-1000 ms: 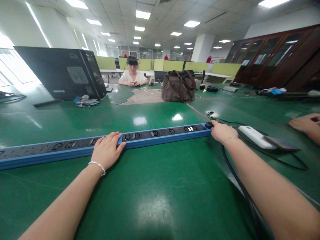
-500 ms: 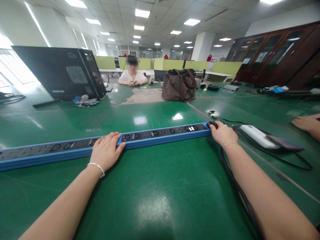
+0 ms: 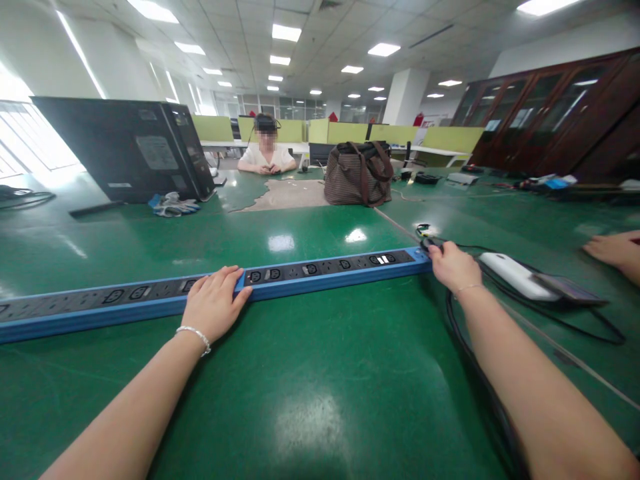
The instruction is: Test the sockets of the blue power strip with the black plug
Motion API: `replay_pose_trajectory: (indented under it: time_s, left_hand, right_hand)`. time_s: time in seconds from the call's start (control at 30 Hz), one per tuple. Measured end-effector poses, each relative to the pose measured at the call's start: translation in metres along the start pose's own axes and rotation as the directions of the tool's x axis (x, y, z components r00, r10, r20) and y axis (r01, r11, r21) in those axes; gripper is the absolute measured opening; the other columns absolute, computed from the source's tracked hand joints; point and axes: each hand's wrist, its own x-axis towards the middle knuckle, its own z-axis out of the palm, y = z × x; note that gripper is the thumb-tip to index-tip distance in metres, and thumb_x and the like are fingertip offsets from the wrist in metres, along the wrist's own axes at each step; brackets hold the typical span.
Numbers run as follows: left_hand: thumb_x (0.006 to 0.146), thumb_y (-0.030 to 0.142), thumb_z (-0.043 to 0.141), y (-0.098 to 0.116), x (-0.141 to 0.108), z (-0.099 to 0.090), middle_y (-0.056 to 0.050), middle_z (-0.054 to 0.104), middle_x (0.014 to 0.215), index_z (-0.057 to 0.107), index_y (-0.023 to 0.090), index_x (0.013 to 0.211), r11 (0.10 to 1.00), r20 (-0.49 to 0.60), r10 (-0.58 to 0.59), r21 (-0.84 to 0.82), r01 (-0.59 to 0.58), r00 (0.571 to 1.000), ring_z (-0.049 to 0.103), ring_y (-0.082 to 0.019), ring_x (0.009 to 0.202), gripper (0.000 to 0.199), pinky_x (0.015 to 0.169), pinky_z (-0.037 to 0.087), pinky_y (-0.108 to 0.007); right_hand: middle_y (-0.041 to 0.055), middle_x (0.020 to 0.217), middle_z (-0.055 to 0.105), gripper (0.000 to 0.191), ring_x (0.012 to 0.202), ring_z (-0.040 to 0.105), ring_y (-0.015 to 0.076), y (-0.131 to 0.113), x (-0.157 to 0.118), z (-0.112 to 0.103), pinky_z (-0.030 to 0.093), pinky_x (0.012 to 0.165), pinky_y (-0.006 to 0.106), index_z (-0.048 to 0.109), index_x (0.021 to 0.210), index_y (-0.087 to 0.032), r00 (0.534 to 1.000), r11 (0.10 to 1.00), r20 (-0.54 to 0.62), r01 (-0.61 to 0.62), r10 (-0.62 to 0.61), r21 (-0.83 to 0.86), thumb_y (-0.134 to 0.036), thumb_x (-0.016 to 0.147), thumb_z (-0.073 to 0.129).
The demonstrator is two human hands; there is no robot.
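Observation:
A long blue power strip with black sockets lies across the green table, running from the left edge to my right hand. My left hand grips it near the middle, fingers over the top and thumb along the near side. At the strip's right end, my right hand is closed around the black end of a power cable. That cable drops below the hand and runs toward me beside my forearm. My fingers partly hide the cable end.
A black computer case stands at the back left, with gloves beside it. A brown bag sits at the back. To the right are a white device and another person's hand. Someone sits across the table.
My right hand has shifted slightly right with the black cable end, uncovering more of the strip's blue end. My left hand stays in place on the strip.

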Motion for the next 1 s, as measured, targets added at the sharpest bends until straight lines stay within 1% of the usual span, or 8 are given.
replay_pose_trajectory:
  time_s: [0.1,0.2,0.37,0.47,0.67,0.83,0.93,1.0]
  left_hand:
    - [0.089,0.048,0.029,-0.001,0.000,0.001,-0.008,0.052,0.131,0.050,0.017,0.125,1.000,0.001,0.001,-0.004,-0.001,1.000,0.049,-0.025,0.118,0.052,0.101,0.032,-0.043]
    - [0.088,0.049,0.029,-0.002,0.001,0.002,-0.008,0.052,0.132,0.050,0.017,0.125,1.000,-0.001,-0.003,-0.014,0.003,1.000,0.048,-0.025,0.118,0.052,0.101,0.031,-0.043]
    - [0.088,0.048,0.030,-0.002,0.001,0.002,-0.008,0.052,0.131,0.050,0.018,0.124,1.000,0.005,-0.004,-0.023,0.004,1.000,0.049,-0.025,0.118,0.052,0.101,0.031,-0.044]
    - [0.088,0.048,0.030,-0.001,0.001,0.001,-0.008,0.052,0.131,0.050,0.017,0.124,1.000,0.002,-0.003,-0.020,0.003,1.000,0.049,-0.025,0.117,0.051,0.101,0.031,-0.043]
    - [0.089,0.048,0.030,-0.001,0.001,0.000,-0.008,0.052,0.131,0.050,0.017,0.124,1.000,0.005,-0.001,-0.019,0.002,1.000,0.049,-0.026,0.118,0.052,0.101,0.031,-0.043]
    - [0.089,0.048,0.030,0.000,0.001,-0.001,-0.008,0.052,0.131,0.050,0.017,0.124,1.000,0.004,-0.006,-0.016,0.006,1.000,0.049,-0.026,0.118,0.051,0.101,0.031,-0.043]
    - [0.088,0.048,0.030,0.000,0.001,-0.001,-0.008,0.052,0.131,0.050,0.018,0.124,1.000,0.004,-0.006,-0.025,0.006,1.000,0.049,-0.025,0.117,0.051,0.101,0.031,-0.044]
    - [0.088,0.048,0.030,0.000,0.001,-0.001,-0.008,0.052,0.131,0.050,0.018,0.124,1.000,0.003,-0.005,-0.027,0.005,1.000,0.049,-0.026,0.118,0.051,0.101,0.031,-0.044]
  right_hand:
    - [0.0124,0.082,0.069,0.042,0.085,0.061,0.0266,0.011,0.005,0.000,0.043,0.066,0.033,0.059,0.100,-0.014,0.996,0.979,-0.069,-0.033,0.048,0.199,-0.043,0.086,0.033]
    - [0.0098,0.080,0.069,0.039,0.082,0.060,0.0244,0.018,0.006,0.003,0.042,0.065,0.031,0.062,0.090,-0.017,0.992,0.960,-0.103,-0.040,0.071,0.277,-0.042,0.086,0.033]
    - [0.0118,0.083,0.068,0.044,0.082,0.060,0.0244,0.019,0.003,0.002,0.041,0.070,0.033,0.066,0.084,-0.017,0.978,0.962,-0.169,-0.073,0.120,0.264,-0.039,0.088,0.027]
    - [0.0134,0.085,0.067,0.045,0.083,0.060,0.0257,0.013,0.000,0.000,0.041,0.070,0.033,0.066,0.089,-0.017,0.969,0.980,-0.237,-0.024,0.071,0.197,-0.041,0.087,0.029]
    - [0.0101,0.088,0.067,0.058,0.078,0.062,0.0268,-0.007,-0.012,0.003,0.044,0.065,0.034,0.056,0.114,-0.021,0.997,0.988,-0.057,0.054,-0.046,0.145,-0.062,0.073,0.048]
    - [0.0042,0.081,0.067,0.052,0.071,0.062,0.0201,-0.016,-0.014,0.008,0.046,0.071,0.032,0.052,0.121,-0.022,0.975,0.963,0.030,0.212,-0.220,0.165,-0.033,0.071,0.059]
    - [0.0017,0.068,0.064,0.051,0.055,0.059,0.0152,-0.017,-0.013,0.008,0.047,0.065,0.029,0.049,0.125,-0.019,0.982,0.941,0.086,0.136,-0.171,0.310,-0.022,0.074,0.050]
    - [0.0009,0.063,0.061,0.047,0.049,0.054,0.0130,-0.017,-0.012,0.006,0.046,0.058,0.027,0.049,0.124,-0.017,0.994,0.901,0.060,0.057,-0.091,0.431,-0.021,0.077,0.046]
